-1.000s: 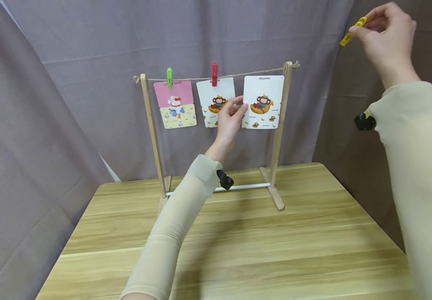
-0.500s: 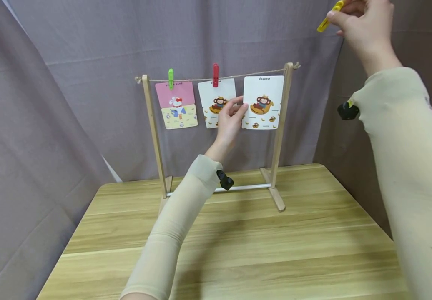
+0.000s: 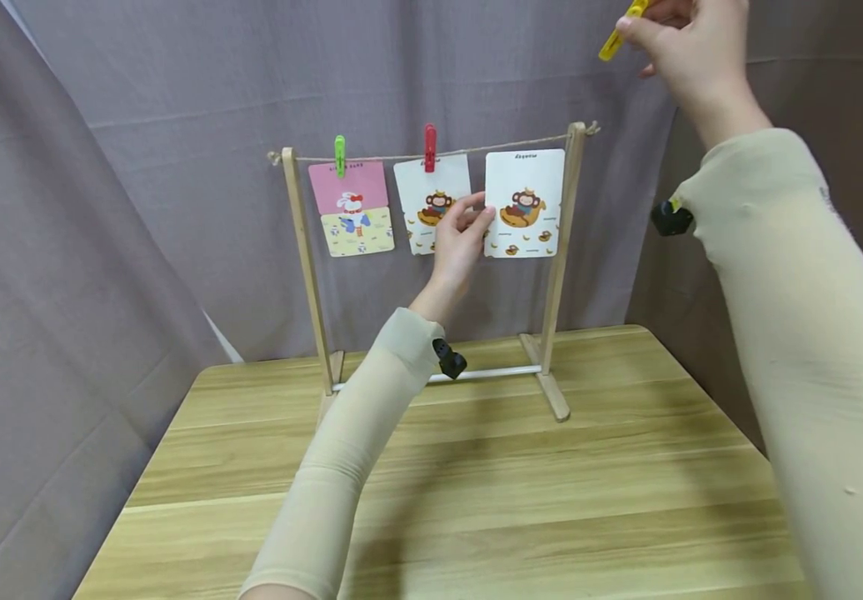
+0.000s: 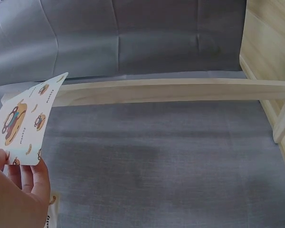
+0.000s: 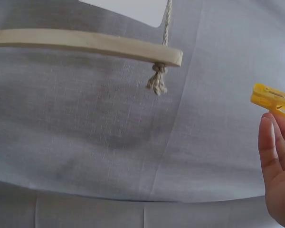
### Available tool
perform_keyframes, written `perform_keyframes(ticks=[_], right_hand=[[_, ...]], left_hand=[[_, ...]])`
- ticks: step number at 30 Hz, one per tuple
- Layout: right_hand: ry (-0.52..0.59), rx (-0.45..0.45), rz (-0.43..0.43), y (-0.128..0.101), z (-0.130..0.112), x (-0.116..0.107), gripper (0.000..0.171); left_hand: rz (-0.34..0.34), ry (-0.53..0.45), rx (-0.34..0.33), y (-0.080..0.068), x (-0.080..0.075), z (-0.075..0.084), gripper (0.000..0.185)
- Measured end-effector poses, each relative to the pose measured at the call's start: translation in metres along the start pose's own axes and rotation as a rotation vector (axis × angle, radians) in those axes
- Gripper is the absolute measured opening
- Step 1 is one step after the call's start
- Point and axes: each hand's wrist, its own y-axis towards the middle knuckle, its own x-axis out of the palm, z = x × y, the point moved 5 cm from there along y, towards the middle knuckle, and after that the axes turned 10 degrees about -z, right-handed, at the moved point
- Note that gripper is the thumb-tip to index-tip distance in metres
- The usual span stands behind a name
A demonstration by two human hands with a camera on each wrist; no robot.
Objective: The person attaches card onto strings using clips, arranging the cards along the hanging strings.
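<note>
My left hand [image 3: 461, 242] pinches the left edge of a white monkey card [image 3: 525, 175], which stands upright by the right end of the twine [image 3: 502, 147]. In the left wrist view, thumb and fingers grip that card [image 4: 14, 126] at its edge. My right hand [image 3: 701, 62] is raised above and to the right of the frame, pinching a yellow clothespin [image 3: 621, 33]; the clothespin [image 5: 273, 99] also shows in the right wrist view, apart from the twine. A red clothespin [image 3: 430, 148] holds a second monkey card [image 3: 412, 187], partly hidden behind my left hand.
A green clothespin [image 3: 340, 157] holds a pink and yellow rabbit card [image 3: 330, 196] at the left of the twine. The twine spans the wooden posts [image 3: 556, 292] of a stand on the wood-grain table [image 3: 521, 500]. Grey curtain [image 3: 199, 100] hangs behind.
My right hand has moved left, and slightly up, with the yellow clothespin, toward the stand's right post. The left hand and its card have stayed almost still.
</note>
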Motion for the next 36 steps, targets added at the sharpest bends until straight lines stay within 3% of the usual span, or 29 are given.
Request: perform_keyframes(ticks=[10,21,36], right_hand=[[-0.112,-0.008,-0.023,-0.002,0.004,0.006,0.014],[-0.146,-0.031,-0.064,-0.004,0.016,0.016,0.018],[-0.283,-0.054,-0.172,-0.001,0.029,0.043,0.019]], left_hand=[[-0.004,0.015,-0.017,0.002,0.000,-0.002,0.030],[-0.009,0.024,-0.022,0.005,-0.001,-0.007,0.028],[-0.023,0.043,-0.035,0.006,-0.008,-0.011,0.028]])
